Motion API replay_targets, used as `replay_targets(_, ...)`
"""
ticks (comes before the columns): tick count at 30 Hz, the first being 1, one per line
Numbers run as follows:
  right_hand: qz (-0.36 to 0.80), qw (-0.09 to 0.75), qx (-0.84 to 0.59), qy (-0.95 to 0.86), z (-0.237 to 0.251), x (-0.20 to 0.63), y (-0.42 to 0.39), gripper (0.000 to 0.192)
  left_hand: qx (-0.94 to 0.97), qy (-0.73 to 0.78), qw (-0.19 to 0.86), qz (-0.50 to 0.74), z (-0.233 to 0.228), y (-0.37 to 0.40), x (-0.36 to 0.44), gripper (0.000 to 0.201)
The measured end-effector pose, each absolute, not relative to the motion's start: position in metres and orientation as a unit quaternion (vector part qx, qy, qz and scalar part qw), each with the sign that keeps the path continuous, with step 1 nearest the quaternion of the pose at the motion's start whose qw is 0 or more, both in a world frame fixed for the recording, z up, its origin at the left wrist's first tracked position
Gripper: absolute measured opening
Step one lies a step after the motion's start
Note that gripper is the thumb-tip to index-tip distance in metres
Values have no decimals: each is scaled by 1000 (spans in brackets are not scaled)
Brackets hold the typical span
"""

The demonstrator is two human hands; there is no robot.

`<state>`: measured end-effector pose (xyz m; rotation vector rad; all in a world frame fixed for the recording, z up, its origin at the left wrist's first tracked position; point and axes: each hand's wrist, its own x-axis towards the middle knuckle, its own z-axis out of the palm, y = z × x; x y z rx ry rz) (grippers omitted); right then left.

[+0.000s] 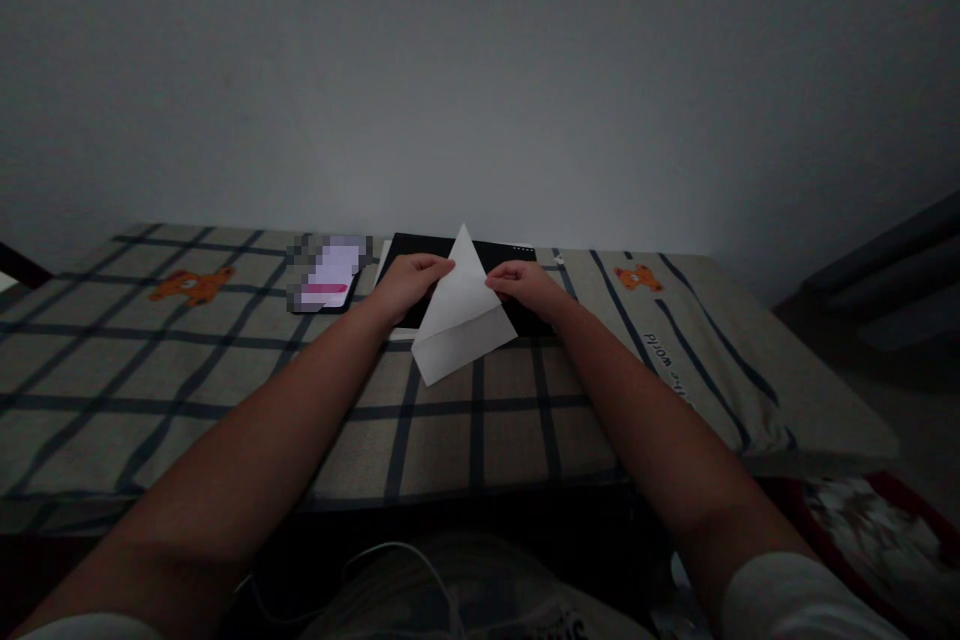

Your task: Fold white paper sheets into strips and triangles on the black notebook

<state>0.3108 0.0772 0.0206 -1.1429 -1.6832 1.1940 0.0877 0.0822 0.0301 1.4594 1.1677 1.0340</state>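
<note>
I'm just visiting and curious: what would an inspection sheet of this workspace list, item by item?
Surface: low table under a beige cloth with dark checks and orange bear prints.
Job's things: white paper sheet folded to a point, held up at its two sides, lower edge on the cloth.
Clutter: flat black rectangular pad behind the paper; a phone with a blurred, lit screen to its left.
Hands: left hand pinches the paper's left edge; right hand pinches its right edge.
Cables: thin white cord across the person's lap.
Surroundings: plain grey wall behind; red patterned fabric at lower right; dim light.
</note>
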Motion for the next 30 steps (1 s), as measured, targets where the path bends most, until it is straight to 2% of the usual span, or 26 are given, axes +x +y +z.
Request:
replay_targets(7,483,374,-444,-656,23,309,77,13,603,491,454,434,29,80,90,32)
replay_targets(14,496,376,-438,-649,19,310,79,14,612,487,474,405,32,78,92,27)
replay_targets(21,456,381,-442,-672,15,309,82,16,624,481,470,399,30,80,93,21)
replay_targets(30,398,404,-452,-689,9,309,89,19,624,459,470,423,27,81,95,27)
